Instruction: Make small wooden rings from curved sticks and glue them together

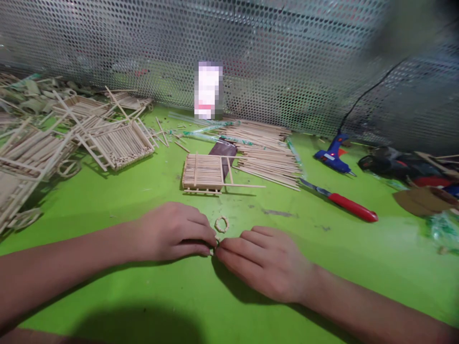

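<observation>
My left hand (179, 234) and my right hand (267, 263) meet fingertip to fingertip low over the green table. Both are closed in a pinch around small pale wooden pieces (218, 238), mostly hidden by the fingers; their full shape cannot be made out. Just beyond the fingertips lies a small ring (217, 224) made of short stick pieces. Farther back sits a little cart body (204, 171) of wooden sticks, with two long shafts pointing right and its edge against a dark brown block (229, 150).
Loose wooden sticks (265, 153) lie behind the cart body. To their right are a red-handled knife (353, 206) and a blue glue gun (333, 155) with its cord. Stick-built carts (122, 143) pile up at left. A phone (208, 91) leans on the perforated metal screen (287, 71).
</observation>
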The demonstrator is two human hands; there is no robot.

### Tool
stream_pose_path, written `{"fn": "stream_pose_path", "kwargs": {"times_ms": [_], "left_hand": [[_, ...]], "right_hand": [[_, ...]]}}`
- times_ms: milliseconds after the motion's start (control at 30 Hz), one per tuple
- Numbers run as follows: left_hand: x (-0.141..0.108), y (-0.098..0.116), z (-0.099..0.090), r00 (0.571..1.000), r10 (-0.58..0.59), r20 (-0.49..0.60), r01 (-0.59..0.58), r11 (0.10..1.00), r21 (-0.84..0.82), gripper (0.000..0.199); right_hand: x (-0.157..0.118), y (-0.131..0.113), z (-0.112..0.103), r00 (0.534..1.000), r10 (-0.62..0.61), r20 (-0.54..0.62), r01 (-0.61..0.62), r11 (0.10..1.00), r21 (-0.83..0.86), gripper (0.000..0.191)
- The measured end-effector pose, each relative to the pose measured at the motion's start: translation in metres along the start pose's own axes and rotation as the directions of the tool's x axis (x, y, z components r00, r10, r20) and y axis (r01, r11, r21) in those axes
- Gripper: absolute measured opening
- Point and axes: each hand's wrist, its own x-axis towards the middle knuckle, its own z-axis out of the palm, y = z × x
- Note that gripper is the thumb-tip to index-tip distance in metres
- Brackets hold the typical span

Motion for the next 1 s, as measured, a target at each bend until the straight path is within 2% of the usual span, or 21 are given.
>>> {"fn": "stream_pose_path", "kwargs": {"times_ms": [133,267,500,833,933,1000], "left_hand": [[0.000,-0.002,0.001,0.998,0.059,-0.022,-0.058,0.998,0.027,0.016],[0.002,-0.001,-0.001,0.995,0.092,-0.034,-0.090,0.995,0.052,0.015],[0.002,-0.002,0.000,0.994,0.096,-0.047,-0.094,0.995,0.043,0.014],[0.001,-0.004,0.000,0.989,0.137,-0.063,-0.133,0.989,0.066,0.015],[0.000,-0.003,0.001,0.991,0.118,-0.069,-0.114,0.992,0.060,0.014],[0.000,-0.002,0.002,0.992,0.102,-0.070,-0.099,0.994,0.043,0.015]], "right_hand": [[-0.001,0.000,0.007,0.990,0.144,-0.004,-0.144,0.986,0.079,0.018],[-0.002,0.003,0.010,0.982,0.187,-0.004,-0.183,0.968,0.172,0.018],[-0.002,0.006,0.006,0.997,0.066,-0.051,-0.056,0.984,0.168,0.013],[-0.001,0.002,0.005,1.000,0.027,0.003,-0.027,0.996,0.085,0.018],[0.001,0.003,-0.004,0.998,0.029,0.055,-0.030,0.999,0.032,0.026],[-0.002,0.014,-0.020,0.994,0.036,0.102,-0.031,0.998,-0.046,0.025]]}}
